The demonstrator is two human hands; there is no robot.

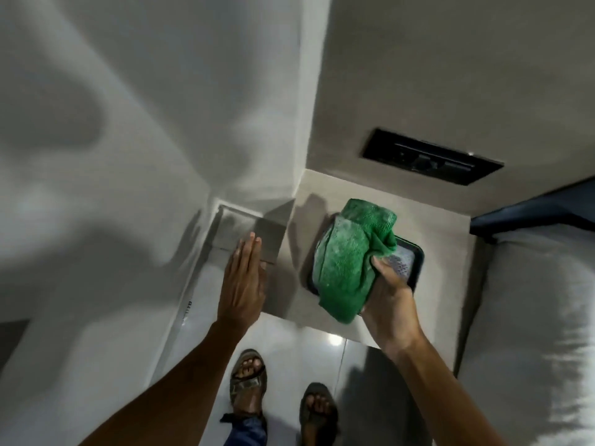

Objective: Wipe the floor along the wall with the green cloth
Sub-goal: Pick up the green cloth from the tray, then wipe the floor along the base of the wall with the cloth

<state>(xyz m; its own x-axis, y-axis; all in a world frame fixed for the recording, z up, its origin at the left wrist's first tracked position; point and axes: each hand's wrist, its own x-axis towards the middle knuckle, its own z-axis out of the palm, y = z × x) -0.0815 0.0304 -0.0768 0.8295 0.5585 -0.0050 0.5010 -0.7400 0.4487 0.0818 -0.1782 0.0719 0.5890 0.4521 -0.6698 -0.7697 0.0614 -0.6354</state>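
- A person's right hand [389,297] grips the bunched green cloth [349,259] at its lower edge, holding it up over a dark tray [415,262] that sits on a low beige ledge [434,226]; the cloth hangs well above the floor, apparently lifted clear before the wiping begins.
- The left hand [243,281] is empty, flat, fingers together and extended toward the corner where the white wall [128,188] meets the glossy tiled floor [289,342], likely steadying the body or marking the strip to clean.
- Two sandalled feet [248,381] stand on the tiles; the person is upright, so the floor along the wall looks not yet wiped.
- White bedding [531,317] fills the right edge.
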